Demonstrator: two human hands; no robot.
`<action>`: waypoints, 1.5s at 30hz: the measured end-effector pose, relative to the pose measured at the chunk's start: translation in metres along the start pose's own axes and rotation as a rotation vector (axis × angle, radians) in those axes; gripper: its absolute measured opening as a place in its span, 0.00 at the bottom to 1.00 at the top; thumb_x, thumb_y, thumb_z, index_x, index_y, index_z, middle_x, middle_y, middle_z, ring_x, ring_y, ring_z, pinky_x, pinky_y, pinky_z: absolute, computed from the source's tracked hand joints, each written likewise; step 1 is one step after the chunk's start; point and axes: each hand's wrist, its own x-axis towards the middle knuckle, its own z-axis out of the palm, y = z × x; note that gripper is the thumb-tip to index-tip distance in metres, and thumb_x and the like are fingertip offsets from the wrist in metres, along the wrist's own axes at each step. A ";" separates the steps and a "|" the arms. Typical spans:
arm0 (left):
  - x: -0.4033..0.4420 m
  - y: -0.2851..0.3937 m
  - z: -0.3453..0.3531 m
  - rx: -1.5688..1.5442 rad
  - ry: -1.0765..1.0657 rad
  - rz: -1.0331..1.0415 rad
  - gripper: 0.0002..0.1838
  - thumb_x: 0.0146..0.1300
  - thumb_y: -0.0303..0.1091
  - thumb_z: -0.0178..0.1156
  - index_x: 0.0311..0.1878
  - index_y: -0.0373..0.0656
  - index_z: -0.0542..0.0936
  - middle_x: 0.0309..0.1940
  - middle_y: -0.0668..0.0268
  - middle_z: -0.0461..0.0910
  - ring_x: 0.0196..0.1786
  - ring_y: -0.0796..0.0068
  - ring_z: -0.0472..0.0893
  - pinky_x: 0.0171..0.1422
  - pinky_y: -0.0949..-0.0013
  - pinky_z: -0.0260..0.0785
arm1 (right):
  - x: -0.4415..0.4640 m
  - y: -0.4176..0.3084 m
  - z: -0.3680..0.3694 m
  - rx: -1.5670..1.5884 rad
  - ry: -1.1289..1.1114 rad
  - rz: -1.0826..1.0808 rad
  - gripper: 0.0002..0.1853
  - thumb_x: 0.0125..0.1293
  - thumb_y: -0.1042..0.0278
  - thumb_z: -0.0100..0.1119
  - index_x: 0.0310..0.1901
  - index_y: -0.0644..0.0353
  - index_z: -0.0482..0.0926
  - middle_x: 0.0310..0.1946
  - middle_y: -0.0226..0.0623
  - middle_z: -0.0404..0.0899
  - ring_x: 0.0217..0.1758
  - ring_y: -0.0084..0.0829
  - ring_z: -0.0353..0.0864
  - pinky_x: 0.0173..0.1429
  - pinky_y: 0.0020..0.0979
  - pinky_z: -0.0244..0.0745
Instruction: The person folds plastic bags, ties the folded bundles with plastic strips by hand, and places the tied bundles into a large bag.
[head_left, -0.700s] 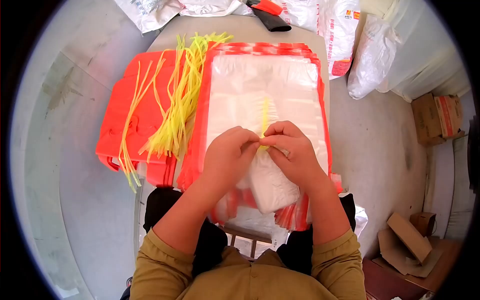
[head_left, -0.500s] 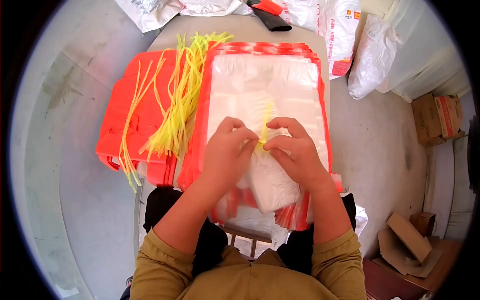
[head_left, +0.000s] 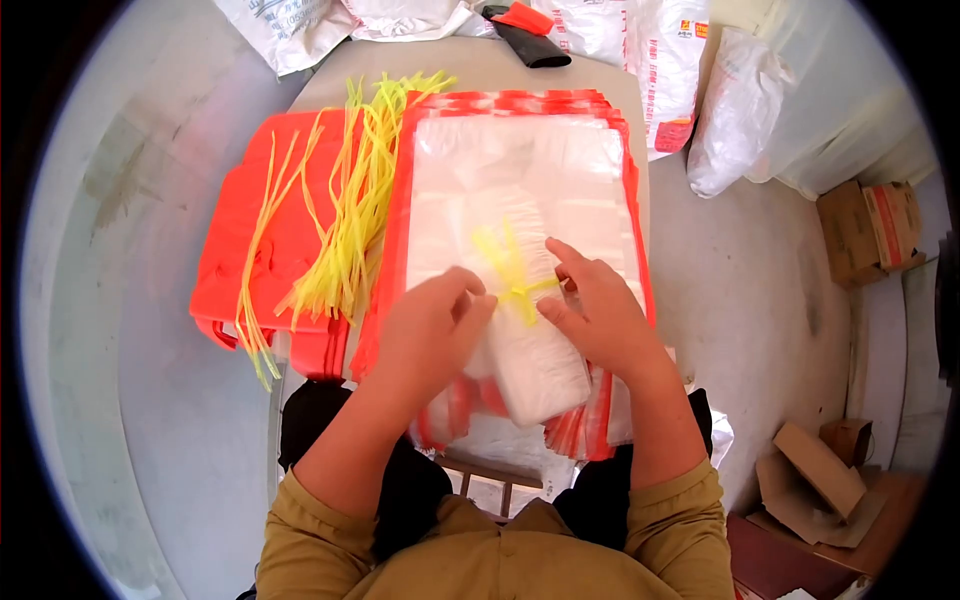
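Observation:
A folded white plastic bundle lies on a stack of clear, red-edged bags. Round its middle runs a yellow ribbon, knotted on top with loose ends. My left hand is at the bundle's left, its thumb and forefinger pinched near the ribbon; whatever lies between them is too small to make out. On the right side, my right hand has its thumb and forefinger spread beside the knot, and it holds nothing that I can see.
Yellow strips lie between the stack and folded red bags on the table. White sacks stand past the far edge. Cardboard boxes are on the floor at right.
My hands have moved apart from the knot, and the right fingers have spread. The yellow ribbon's loose ends have fanned out over the bundle. The view has shifted slightly.

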 end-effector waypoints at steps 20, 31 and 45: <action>-0.010 -0.011 0.003 -1.165 -0.318 -0.339 0.33 0.78 0.30 0.60 0.82 0.39 0.62 0.70 0.57 0.78 0.68 0.64 0.81 0.73 0.57 0.75 | -0.001 -0.018 0.026 0.921 0.084 0.048 0.43 0.73 0.78 0.63 0.85 0.60 0.54 0.67 0.48 0.78 0.65 0.34 0.83 0.68 0.36 0.79; -0.018 -0.002 0.026 -0.905 -0.374 -0.427 0.35 0.78 0.36 0.65 0.82 0.41 0.62 0.67 0.59 0.80 0.65 0.67 0.82 0.67 0.57 0.79 | 0.003 0.003 0.017 0.006 0.409 -0.196 0.39 0.71 0.72 0.65 0.82 0.62 0.63 0.80 0.57 0.62 0.83 0.51 0.64 0.84 0.49 0.62; -0.020 -0.015 0.039 -0.960 -0.319 -0.513 0.35 0.74 0.23 0.62 0.81 0.41 0.64 0.68 0.56 0.79 0.65 0.64 0.82 0.63 0.58 0.81 | 0.019 0.006 0.026 -0.013 -0.014 -0.392 0.27 0.83 0.54 0.52 0.73 0.63 0.76 0.82 0.47 0.65 0.87 0.50 0.58 0.88 0.52 0.50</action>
